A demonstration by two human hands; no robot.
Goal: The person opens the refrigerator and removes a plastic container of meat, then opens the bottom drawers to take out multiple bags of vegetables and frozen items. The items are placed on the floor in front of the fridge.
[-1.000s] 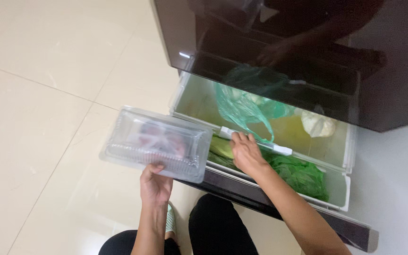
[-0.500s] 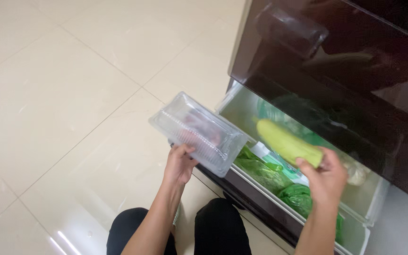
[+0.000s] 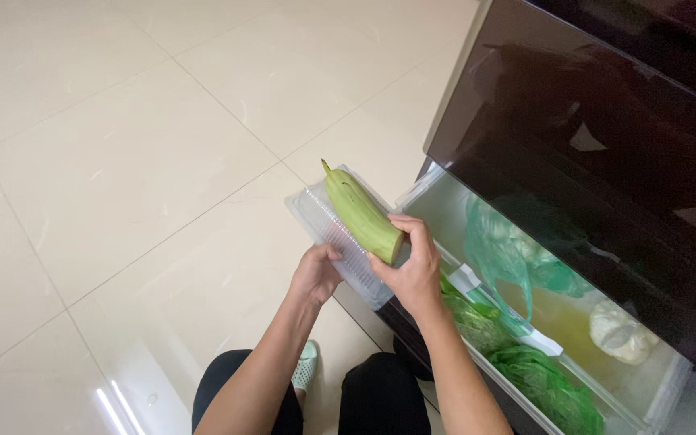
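Open tiled floor (image 3: 122, 177) lies to the left, bare and passable. To the right, the pulled-out refrigerator drawer (image 3: 654, 395) is crowded: a green plastic bag (image 3: 509, 250), leafy greens (image 3: 541, 383) and a pale bagged item (image 3: 622, 330) fill it. The dark refrigerator door (image 3: 598, 121) overhangs the drawer, narrowing access from above.

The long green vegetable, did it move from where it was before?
Yes. The green vegetable was down over the open fridge drawer. Now the right hand holds it up beside the drawer, over the clear plastic box held by the left hand.
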